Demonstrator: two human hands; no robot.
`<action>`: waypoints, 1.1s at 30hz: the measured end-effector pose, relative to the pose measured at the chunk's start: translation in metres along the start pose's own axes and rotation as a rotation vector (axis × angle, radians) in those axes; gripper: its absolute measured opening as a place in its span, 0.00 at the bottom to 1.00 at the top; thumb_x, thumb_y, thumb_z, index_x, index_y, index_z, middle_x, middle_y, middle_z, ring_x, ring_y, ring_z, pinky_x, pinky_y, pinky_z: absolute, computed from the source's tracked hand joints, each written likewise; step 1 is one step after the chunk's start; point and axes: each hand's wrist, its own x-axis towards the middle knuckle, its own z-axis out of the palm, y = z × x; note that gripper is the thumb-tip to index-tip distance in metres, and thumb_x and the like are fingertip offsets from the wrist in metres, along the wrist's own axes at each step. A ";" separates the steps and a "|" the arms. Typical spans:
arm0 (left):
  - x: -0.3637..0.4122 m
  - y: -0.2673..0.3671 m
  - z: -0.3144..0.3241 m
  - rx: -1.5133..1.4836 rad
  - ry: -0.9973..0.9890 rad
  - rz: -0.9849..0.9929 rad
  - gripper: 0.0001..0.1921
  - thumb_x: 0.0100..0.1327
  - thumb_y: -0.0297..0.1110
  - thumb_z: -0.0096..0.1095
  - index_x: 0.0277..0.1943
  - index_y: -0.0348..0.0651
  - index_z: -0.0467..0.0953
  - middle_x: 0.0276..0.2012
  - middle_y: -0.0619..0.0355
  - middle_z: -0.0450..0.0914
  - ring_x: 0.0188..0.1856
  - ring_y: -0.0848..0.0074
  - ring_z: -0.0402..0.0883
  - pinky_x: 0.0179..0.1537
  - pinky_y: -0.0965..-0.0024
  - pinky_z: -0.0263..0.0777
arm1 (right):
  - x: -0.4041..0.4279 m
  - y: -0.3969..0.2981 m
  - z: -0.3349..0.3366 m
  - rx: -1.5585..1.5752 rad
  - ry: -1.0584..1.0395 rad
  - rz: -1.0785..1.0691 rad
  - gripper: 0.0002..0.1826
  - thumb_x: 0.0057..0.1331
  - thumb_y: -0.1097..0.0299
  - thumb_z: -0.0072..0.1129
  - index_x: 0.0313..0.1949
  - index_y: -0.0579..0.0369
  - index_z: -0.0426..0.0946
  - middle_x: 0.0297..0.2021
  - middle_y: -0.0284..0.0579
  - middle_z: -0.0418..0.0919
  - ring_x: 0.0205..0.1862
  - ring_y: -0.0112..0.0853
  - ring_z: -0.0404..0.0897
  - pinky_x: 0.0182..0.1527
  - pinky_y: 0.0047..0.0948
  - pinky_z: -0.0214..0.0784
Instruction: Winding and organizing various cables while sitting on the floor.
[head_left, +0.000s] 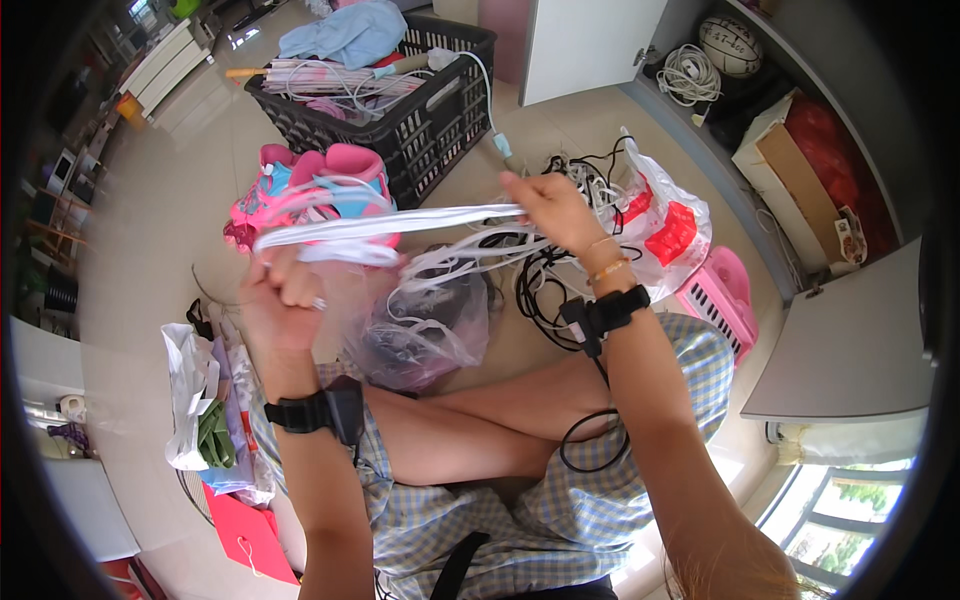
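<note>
A bundle of white cord or ribbon (405, 221) is stretched between my two hands, with loose loops hanging below it. My left hand (283, 289), blurred and wearing a ring, is closed around its left end. My right hand (555, 210) grips the other end, higher up at the right. Under the cord lies a clear plastic bag (431, 330) with dark things inside. A tangle of black and white cables (544, 292) rests on the floor beneath and beside my right hand. Pink and blue roller skates or boots (330, 180) stand behind the cord's left part.
A black plastic crate (450, 112) holds umbrellas and cloth. Right: a red and white plastic bag (667, 225), a pink toy keyboard (720, 300), an open cabinet with a ball (731, 49), coiled cable and a box (787, 172). Left: folded bags (217, 405) and a red paper bag (247, 532).
</note>
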 end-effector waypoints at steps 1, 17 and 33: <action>0.003 0.014 -0.011 -0.135 -0.088 0.061 0.12 0.71 0.33 0.43 0.29 0.45 0.62 0.17 0.68 0.50 0.15 0.83 0.44 0.18 0.74 0.40 | 0.000 0.011 -0.012 -0.030 0.102 0.026 0.30 0.70 0.47 0.51 0.24 0.64 0.77 0.15 0.36 0.72 0.19 0.21 0.68 0.25 0.26 0.62; -0.005 0.017 0.024 0.233 0.097 0.091 0.10 0.71 0.34 0.42 0.31 0.49 0.67 0.19 0.70 0.55 0.14 0.85 0.45 0.16 0.76 0.38 | -0.012 -0.102 -0.069 0.531 0.595 -0.162 0.25 0.70 0.47 0.51 0.24 0.56 0.76 0.21 0.35 0.73 0.22 0.21 0.67 0.29 0.21 0.59; -0.138 0.341 0.015 0.416 0.429 0.730 0.11 0.71 0.27 0.38 0.30 0.45 0.60 0.18 0.67 0.52 0.15 0.85 0.44 0.14 0.77 0.37 | -0.007 -0.159 -0.108 -0.257 -0.450 -0.224 0.17 0.62 0.54 0.66 0.31 0.56 0.80 0.16 0.24 0.63 0.19 0.16 0.60 0.22 0.21 0.51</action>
